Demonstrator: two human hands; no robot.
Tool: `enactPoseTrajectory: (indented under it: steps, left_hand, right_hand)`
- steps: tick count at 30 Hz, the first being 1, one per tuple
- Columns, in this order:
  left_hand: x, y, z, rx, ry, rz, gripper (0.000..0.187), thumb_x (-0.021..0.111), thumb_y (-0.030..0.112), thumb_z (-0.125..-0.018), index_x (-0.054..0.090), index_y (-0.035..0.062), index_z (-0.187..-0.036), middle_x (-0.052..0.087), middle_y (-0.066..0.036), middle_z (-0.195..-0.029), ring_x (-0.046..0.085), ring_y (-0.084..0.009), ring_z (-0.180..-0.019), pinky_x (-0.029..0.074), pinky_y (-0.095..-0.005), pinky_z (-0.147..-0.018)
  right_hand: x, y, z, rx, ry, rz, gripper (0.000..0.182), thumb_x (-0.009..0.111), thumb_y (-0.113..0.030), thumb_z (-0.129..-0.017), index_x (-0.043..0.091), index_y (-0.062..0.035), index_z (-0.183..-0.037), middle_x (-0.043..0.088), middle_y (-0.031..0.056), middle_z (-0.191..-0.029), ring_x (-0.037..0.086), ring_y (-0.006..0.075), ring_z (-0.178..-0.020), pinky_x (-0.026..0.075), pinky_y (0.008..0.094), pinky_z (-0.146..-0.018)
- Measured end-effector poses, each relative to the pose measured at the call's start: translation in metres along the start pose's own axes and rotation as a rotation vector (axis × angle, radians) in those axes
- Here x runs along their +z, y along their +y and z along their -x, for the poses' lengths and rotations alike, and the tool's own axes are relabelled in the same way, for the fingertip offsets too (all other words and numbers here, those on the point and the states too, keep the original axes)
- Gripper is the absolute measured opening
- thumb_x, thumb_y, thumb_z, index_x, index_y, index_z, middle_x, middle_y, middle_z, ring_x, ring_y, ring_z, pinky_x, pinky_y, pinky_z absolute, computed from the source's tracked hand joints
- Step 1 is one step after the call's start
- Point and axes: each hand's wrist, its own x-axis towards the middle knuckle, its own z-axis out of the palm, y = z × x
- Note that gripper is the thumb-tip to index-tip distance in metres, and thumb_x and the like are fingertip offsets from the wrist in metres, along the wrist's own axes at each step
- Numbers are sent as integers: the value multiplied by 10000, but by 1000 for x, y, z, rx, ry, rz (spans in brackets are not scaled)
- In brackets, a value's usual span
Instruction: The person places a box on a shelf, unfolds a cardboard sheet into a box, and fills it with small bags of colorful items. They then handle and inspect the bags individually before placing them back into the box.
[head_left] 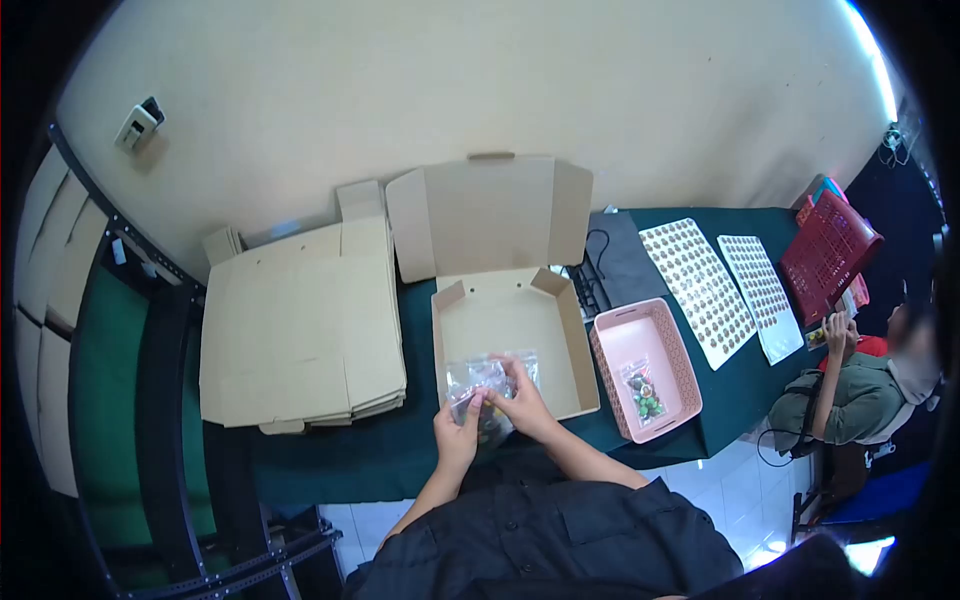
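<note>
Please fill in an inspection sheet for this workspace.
Surface: table under a dark green cloth.
Job's things: clear bag at the near side of an open cardboard box; pink basket holding a filled packet.
Clutter: flat cardboard stack, printed sheets, maroon basket.
Grip: left hand and right hand both pinch the clear bag.
Cables: black cable by the keyboard; pale cable at far right.
Surroundings: wall with a white fitting, shelving at left, seated person at right.

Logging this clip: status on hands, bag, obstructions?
Left hand, right hand gripping clear plastic bag. Bag appears over near side of open box. No obstruction visible.
</note>
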Motion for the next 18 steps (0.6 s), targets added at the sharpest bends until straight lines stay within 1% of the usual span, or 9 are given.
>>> enactPoseTrajectory:
  steps: [1,3,5,7,11,14,15,17,18]
  left_hand:
    - [0,-1,-2,-3,24,-2,236,603,187,-852,602,-11,-980,632,-59,-872,573,-109,-808,454,-240,-704]
    - [-5,-7,-1,34,2,-91,256,549,203,-884,585,-26,-994,635,-70,-833,598,-133,-769,468,-245,-711]
    - [-10,-8,1,-206,-30,75,329,507,316,-901,615,14,-973,646,-65,-853,592,-126,-751,469,-236,-661]
    - [-9,-5,-2,-139,-64,100,398,437,352,-924,600,-4,-999,645,-79,-883,597,-144,-780,468,-245,-696]
    - [-17,-14,-7,-172,-185,262,404,353,283,-952,571,-49,-1028,622,-103,-983,576,-162,-894,428,-273,-817]
    - [-22,-9,-6,-255,-147,189,395,330,273,-957,549,-34,-1076,577,-123,-1080,523,-157,-1014,419,-270,-841]
    - [-21,-4,-7,-181,-120,162,337,394,220,-919,480,-12,-1148,504,-124,-1144,485,-178,-1060,408,-288,-866]
    - [-16,2,-8,-32,-74,117,491,522,116,-842,344,34,-1292,358,-125,-1272,409,-219,-1153,386,-323,-918]
    - [-20,-4,-12,-32,-174,-28,676,541,-4,-776,209,110,-1354,339,-112,-1228,405,-235,-1155,419,-334,-891]
  right_hand:
    - [-3,-1,0,-20,4,8,216,624,-118,-811,603,11,-984,529,111,-1099,488,153,-1009,386,279,-867]
    - [-11,-4,0,369,-217,-176,233,613,-222,-833,628,-19,-947,599,59,-967,503,114,-976,351,288,-891]
    - [-14,-1,0,366,-201,-172,251,594,-244,-847,630,-13,-938,611,38,-913,508,94,-945,355,266,-869]
    - [-20,7,1,369,-178,-173,274,575,-265,-861,631,-6,-930,624,17,-859,513,74,-914,360,244,-847]
    - [-31,-2,1,448,-287,-204,311,461,-253,-922,601,0,-1035,615,72,-992,535,123,-931,393,253,-833]
    - [-30,-6,1,386,-209,-194,399,404,-315,-937,554,-15,-1153,539,129,-1177,474,182,-1119,329,296,-966]
    - [-28,-10,2,392,-208,-197,399,404,-315,-937,554,-15,-1153,539,129,-1177,474,182,-1119,329,296,-966]
    - [-29,-24,0,298,-78,-381,430,357,-309,-953,447,-12,-1250,515,115,-1209,472,175,-1118,361,317,-956]
    - [-28,-30,0,285,-85,-413,456,344,-321,-954,392,-17,-1290,494,126,-1234,457,196,-1145,356,328,-969]
